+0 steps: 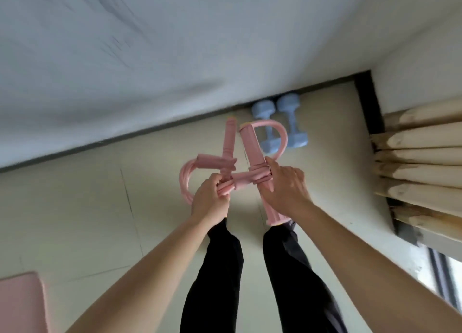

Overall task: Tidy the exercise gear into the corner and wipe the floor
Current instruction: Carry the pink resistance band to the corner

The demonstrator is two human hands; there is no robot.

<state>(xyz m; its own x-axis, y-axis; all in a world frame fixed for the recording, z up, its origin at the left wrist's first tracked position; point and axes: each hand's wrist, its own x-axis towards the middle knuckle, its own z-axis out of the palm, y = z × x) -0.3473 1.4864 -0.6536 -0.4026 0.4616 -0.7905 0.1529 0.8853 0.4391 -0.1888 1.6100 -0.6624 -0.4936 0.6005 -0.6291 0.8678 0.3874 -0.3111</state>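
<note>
You hold the pink puller (pixel 252 145) in the air over the floor (pixel 100 207), just short of the corner where two blue dumbbells (pixel 291 119) lie side by side against the wall (pixel 150 57). Your left hand (pixel 210 199) clenches the bunched tubes. Your right hand (pixel 285 187) wraps the foam bar where the tubes are wound round it. To do this well, I judge, lower it with the coils tight so nothing springs loose. Set it flat beside the dumbbells, not on them, and clear of the planks (pixel 425 157). A pink mat (pixel 20 302) lies near your left. No brand, label or writing is legible.
</note>
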